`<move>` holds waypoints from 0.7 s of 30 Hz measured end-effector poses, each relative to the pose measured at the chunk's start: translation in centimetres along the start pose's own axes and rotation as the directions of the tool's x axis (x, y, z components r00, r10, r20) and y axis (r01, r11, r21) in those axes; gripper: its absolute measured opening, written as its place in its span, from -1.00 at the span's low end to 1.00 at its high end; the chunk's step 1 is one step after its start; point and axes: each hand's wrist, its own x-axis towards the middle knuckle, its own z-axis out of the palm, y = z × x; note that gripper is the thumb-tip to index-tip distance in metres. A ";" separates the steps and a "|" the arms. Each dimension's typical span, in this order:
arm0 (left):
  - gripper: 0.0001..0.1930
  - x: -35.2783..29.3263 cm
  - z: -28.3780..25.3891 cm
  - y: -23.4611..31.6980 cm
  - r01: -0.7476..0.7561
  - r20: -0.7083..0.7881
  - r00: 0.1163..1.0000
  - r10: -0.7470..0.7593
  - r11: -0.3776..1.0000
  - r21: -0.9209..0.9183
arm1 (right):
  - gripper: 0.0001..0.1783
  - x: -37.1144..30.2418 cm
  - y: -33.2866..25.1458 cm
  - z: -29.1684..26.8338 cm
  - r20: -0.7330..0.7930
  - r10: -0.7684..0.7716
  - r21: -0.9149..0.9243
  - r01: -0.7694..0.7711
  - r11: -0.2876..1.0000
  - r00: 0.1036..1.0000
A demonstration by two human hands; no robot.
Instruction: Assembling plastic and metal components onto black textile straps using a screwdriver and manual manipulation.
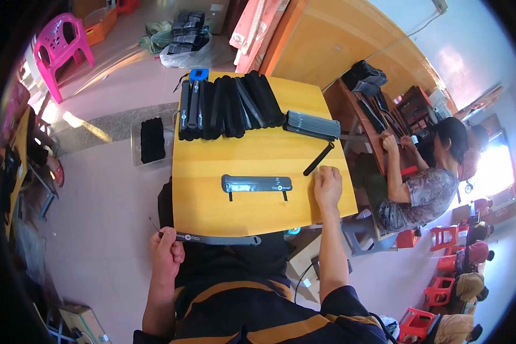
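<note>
My left hand [165, 252] is closed at the table's near left corner, pinching one end of a dark grey strap [226, 240]. The strap stretches rightward along the near edge, and a slot shows at its free end. A thin dark piece sticks up from those fingers, too small to name. On the table's right side rests my right hand [328, 186], its fingers loosely bent and nothing visible in them. Just beyond it lies a short black strap [319, 159], apart from the hand. Mid-table is a flat grey bundle of straps [257, 183], with two short dark tabs under its near side.
Black strap bundles [229, 106] line the yellow table's [212, 212] far side beside a blue-topped object [199, 74]. A grey strap stack [312, 125] lies to their right. A clear bin [136, 143] stands left. Another person [424, 183] works at the right.
</note>
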 end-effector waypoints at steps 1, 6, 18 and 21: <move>-0.65 0.1 -0.1 -0.2 -0.004 0.003 1.000 0.004 1.000 -0.005 | -0.65 -0.1 0.4 0.3 0.030 -0.025 0.010 0.024 1.000 0.999; -0.65 0.6 0.3 -0.4 -0.006 0.030 1.000 0.006 1.000 -0.021 | -0.64 0.6 1.4 2.0 -0.006 -0.212 0.052 0.212 0.976 0.977; -0.79 -0.2 0.5 -0.7 0.069 -0.064 0.995 -0.073 0.996 -0.057 | -0.59 1.8 -1.6 4.1 0.149 -0.144 -0.020 0.149 0.989 0.978; -0.79 0.1 1.5 -0.3 0.080 -0.057 0.995 -0.081 0.997 -0.018 | -0.55 1.6 -2.1 3.8 0.094 -0.125 0.039 0.122 0.992 0.988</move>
